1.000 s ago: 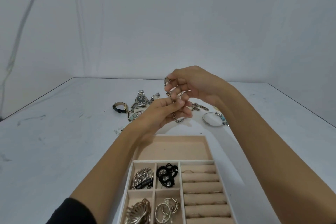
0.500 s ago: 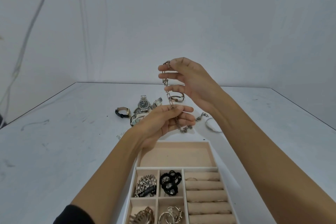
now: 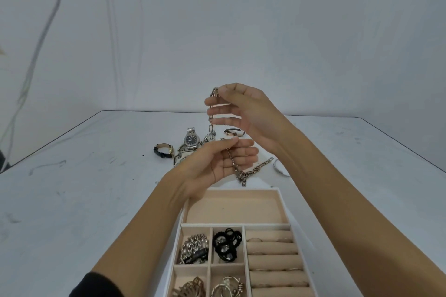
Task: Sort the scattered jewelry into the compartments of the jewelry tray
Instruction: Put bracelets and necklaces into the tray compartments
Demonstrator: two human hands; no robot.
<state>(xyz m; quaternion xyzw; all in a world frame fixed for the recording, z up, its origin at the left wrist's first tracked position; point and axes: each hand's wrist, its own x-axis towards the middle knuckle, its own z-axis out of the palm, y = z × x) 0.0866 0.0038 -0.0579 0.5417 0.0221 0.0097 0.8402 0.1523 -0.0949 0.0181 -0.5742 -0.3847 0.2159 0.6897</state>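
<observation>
Head-camera view, centre of the frame: the right hand [image 3: 243, 113] is raised, thumb and forefinger pinching the top end of a link chain [image 3: 211, 125] while its other fingers lie loosely straight. The chain's long axis runs nearly straight down from that pinch to the left hand [image 3: 212, 166], which sits lower and nearer the camera. There the chain crosses mostly outstretched fingers and seems to be nipped lightly by thumb and forefinger. The loose tail spills past them onto the table [image 3: 72, 188], just beyond the far rim of the jewelry tray [image 3: 283, 205]. The tray's wide far compartment [image 3: 234, 211] lies directly below the left hand and toward the camera, so I'd judge that lowering the chain there is the shorter path for the left hand. A silver watch [image 3: 191, 139] lies behind the hands.
</observation>
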